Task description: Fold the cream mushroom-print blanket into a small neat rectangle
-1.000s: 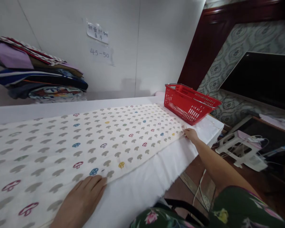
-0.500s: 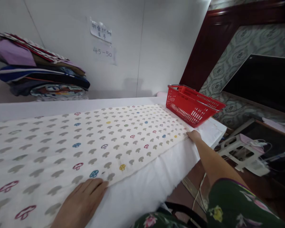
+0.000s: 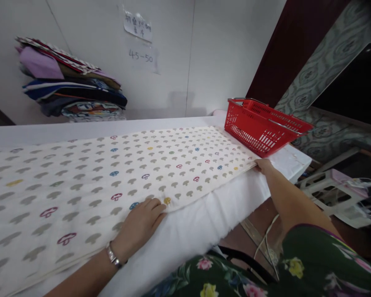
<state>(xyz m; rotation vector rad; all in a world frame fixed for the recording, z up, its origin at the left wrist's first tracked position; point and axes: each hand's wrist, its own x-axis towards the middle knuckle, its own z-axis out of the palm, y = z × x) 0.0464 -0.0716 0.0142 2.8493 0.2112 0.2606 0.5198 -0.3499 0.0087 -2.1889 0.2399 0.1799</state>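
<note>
A long cream cloth [image 3: 160, 165] printed with grey and coloured mushrooms lies flat along the table, its near edge showing more than one layer. My left hand [image 3: 144, 220], a metal band at its wrist, is closed on that near edge, with small wrinkles by the fingertips. Farther right, my right hand [image 3: 264, 166] pinches the cloth's near right corner, the arm stretched out. Both thumbs are partly hidden.
A red plastic basket [image 3: 262, 128] stands on the white-covered table [image 3: 200, 218] just beyond the cloth's right end. Folded fabrics [image 3: 74, 82] are stacked at the back left against the wall. A white stool [image 3: 330, 187] with cables stands at the right.
My left hand has moved right and away from me along the cloth's near edge, bringing its wristband into view. My right hand stays at the corner. The camera view has shifted slightly.
</note>
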